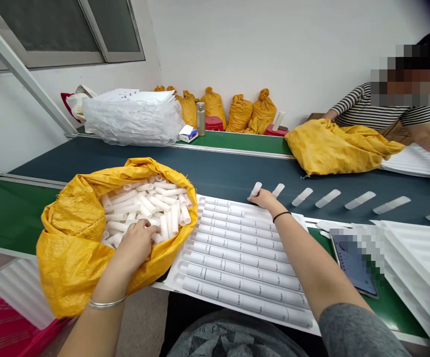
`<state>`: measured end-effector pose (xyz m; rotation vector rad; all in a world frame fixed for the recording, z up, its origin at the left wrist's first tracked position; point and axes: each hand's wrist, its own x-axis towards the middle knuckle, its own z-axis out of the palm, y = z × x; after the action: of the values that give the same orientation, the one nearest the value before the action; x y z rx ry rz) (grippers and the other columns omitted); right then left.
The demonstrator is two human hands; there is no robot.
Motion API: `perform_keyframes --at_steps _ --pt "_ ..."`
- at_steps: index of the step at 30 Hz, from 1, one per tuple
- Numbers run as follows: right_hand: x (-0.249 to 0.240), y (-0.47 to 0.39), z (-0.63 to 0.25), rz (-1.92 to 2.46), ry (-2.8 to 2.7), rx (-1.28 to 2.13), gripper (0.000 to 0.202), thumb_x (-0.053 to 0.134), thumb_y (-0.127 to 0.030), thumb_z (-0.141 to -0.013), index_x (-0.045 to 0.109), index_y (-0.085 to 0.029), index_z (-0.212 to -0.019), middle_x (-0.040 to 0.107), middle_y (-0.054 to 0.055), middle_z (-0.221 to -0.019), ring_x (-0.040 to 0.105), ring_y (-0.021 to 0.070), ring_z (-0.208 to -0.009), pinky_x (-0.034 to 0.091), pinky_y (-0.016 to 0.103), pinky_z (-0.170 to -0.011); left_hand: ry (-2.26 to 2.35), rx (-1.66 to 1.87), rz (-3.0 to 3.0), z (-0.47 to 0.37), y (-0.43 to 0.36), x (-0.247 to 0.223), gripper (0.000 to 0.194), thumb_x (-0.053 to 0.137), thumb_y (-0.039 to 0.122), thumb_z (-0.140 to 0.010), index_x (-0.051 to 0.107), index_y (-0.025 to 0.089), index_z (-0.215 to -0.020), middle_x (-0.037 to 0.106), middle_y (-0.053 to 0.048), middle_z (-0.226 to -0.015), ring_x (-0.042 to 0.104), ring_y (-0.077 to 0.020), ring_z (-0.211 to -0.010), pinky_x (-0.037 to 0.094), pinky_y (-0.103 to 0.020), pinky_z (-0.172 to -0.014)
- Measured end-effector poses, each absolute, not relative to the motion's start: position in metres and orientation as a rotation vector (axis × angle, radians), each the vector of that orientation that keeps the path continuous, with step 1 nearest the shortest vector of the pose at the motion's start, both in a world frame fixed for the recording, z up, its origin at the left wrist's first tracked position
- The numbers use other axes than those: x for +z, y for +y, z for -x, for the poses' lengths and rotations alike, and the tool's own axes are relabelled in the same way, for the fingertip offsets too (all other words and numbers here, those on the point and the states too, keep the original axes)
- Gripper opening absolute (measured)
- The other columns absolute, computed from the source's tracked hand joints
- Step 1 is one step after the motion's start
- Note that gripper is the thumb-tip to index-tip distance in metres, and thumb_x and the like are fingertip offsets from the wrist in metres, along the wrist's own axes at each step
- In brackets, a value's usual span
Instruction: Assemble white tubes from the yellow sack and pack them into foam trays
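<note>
My left hand (136, 241) reaches into a yellow woven sack (70, 208) full of short white tubes (129, 198). Its fingers are curled down, with the end of one white tube (157, 238) at the fingertips. Over the near edge of the dark belt, my right hand (264, 198) pinches another white tube (255, 188), tilted up. Between my arms lies a white ribbed tray (174, 282) with rows of printed white tubes (237, 258). A line of several white tubes (328, 198) lies along the belt to the right.
Across the dark belt (222, 171), a person in striped sleeves (419, 115) works beside a yellow sack (334, 146). A phone (354, 263) and stacked white trays (419, 263) lie to my right. A plastic-wrapped bundle (133, 116) and a bottle (200, 119) stand at the back.
</note>
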<state>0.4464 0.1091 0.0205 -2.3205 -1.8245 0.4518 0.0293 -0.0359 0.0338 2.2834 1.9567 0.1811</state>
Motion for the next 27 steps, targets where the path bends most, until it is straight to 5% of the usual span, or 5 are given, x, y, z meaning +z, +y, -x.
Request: perform_keyframes --at_steps 8,13,19,24,27 --pt "0.03 0.077 -0.424 2.157 -2.007 0.164 0.034 0.04 -0.023 -0.093 0.062 -0.004 -0.11 0.058 0.025 -0.117 0.052 0.0321 -0.113 0.037 0.041 -0.094 1.643 0.967 -2.008 -0.076 -0.041 0.055 0.031 0.048 0.033 -0.088 0.057 0.02 -0.115 0.061 -0.009 -0.12 0.057 -0.0238 -0.111 0.05 -0.038 -0.09" --pt "0.017 0.063 -0.415 1.864 -2.311 0.412 0.019 0.063 -0.018 -0.078 0.072 -0.015 -0.094 0.068 0.01 -0.098 0.063 0.0203 -0.088 0.045 0.026 -0.083 1.517 1.16 -1.931 -0.106 -0.048 0.065 0.024 0.055 0.027 -0.085 0.06 0.021 -0.109 0.065 -0.007 -0.113 0.061 -0.021 -0.105 0.049 -0.036 -0.092" --pt "0.026 0.041 -0.411 1.749 -2.239 0.378 0.026 0.058 -0.016 -0.078 0.064 -0.01 -0.103 0.065 0.012 -0.099 0.061 0.0225 -0.09 0.047 0.033 -0.082 1.395 1.33 -1.682 -0.118 -0.053 0.062 0.024 0.062 0.032 -0.083 0.059 0.021 -0.105 0.065 -0.007 -0.107 0.062 -0.0212 -0.102 0.05 -0.038 -0.093" --pt "0.056 -0.008 -0.384 1.196 -1.835 1.121 0.027 0.055 -0.032 -0.086 0.059 -0.017 -0.108 0.064 0.005 -0.086 0.062 0.0154 -0.071 0.052 0.028 -0.062 1.099 1.475 -1.103 -0.135 -0.057 0.066 0.053 0.062 0.036 -0.083 0.033 0.03 -0.127 0.064 -0.004 -0.105 0.065 -0.0153 -0.091 0.056 -0.032 -0.078" --pt "0.068 -0.033 -0.368 0.896 -1.613 1.441 0.029 0.058 -0.033 -0.086 0.058 -0.018 -0.11 0.063 0.004 -0.084 0.063 0.0153 -0.071 0.054 0.03 -0.064 1.031 1.438 -0.953 -0.143 -0.058 0.067 0.05 0.073 0.036 -0.073 0.045 0.027 -0.113 0.064 -0.002 -0.099 0.065 -0.0136 -0.086 0.055 -0.029 -0.077"
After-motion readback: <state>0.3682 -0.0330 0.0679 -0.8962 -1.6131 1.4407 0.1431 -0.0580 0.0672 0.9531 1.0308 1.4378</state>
